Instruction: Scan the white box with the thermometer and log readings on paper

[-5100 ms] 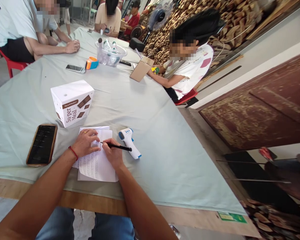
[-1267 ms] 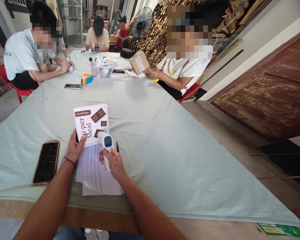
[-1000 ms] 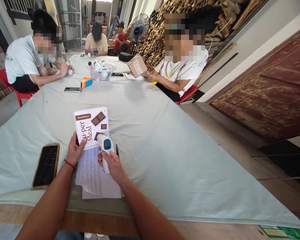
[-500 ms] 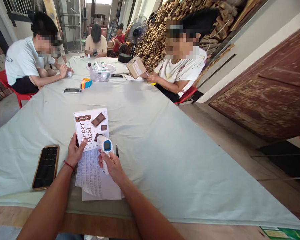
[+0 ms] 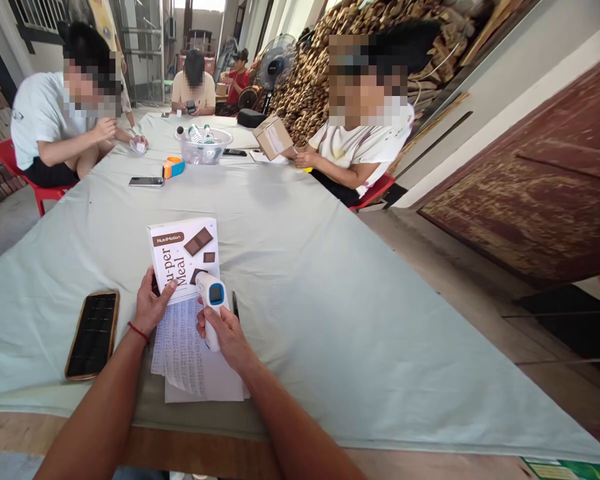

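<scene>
My left hand (image 5: pixel 153 303) grips the lower left corner of a white box (image 5: pixel 185 250) printed with brown chocolate pieces and the words "NutriMotion" and "Meal". The box is tilted up toward me. In my right hand (image 5: pixel 225 333) is a white infrared thermometer (image 5: pixel 213 300) with a blue-rimmed display, its front end at the box's lower right corner. Beneath both hands lie handwritten paper sheets (image 5: pixel 205 377). A dark pen (image 5: pixel 235 305) rests just right of the thermometer. Left of my left forearm, a phone (image 5: pixel 93 333) in a brown-edged case lies flat.
A pale cloth (image 5: pixel 360 333) covers the long table. Farther along it are another phone (image 5: pixel 146 181), an orange and blue tape roll (image 5: pixel 173 167) and a clear basin (image 5: pixel 205 148) holding bottles. Several people sit around; the one at right holds a cardboard box (image 5: pixel 274 137).
My hands, the box and the thermometer keep almost the same place. The person at left has raised one hand from the small object on the table toward the face.
</scene>
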{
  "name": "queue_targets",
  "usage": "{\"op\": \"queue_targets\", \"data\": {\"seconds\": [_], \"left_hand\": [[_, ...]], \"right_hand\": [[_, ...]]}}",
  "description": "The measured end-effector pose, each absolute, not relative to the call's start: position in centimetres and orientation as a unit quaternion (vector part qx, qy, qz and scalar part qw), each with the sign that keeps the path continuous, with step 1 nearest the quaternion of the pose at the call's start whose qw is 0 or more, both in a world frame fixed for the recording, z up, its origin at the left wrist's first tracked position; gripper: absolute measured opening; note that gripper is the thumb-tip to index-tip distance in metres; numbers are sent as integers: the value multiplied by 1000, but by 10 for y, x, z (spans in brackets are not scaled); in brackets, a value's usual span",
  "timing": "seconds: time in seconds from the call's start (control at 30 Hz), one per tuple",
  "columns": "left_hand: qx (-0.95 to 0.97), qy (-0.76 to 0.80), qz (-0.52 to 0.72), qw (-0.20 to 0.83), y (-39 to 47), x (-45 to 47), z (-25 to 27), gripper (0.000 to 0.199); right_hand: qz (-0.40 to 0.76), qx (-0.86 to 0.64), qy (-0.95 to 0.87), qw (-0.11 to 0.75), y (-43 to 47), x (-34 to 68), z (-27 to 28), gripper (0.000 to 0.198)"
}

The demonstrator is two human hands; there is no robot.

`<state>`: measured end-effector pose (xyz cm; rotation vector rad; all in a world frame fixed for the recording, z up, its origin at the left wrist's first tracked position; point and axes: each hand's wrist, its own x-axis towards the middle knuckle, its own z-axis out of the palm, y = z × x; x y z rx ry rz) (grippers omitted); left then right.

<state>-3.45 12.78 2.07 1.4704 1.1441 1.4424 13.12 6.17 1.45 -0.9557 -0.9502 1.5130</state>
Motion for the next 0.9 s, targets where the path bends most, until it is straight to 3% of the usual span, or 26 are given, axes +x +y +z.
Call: {"op": "queue_targets", "data": {"seconds": [0.4,0.7,0.9], "left_hand": [[511,483,602,380,128,-38,13,68],[457,556,670,179,143,-58,3,74],[458,546,680,171,150,-63,-7,81]], "right_hand": [[616,-408,-404,539,60,137,21,32],[391,-581,-419,578,63,168,36,36],[329,-653,-392,559,68,186,41,48]]}}
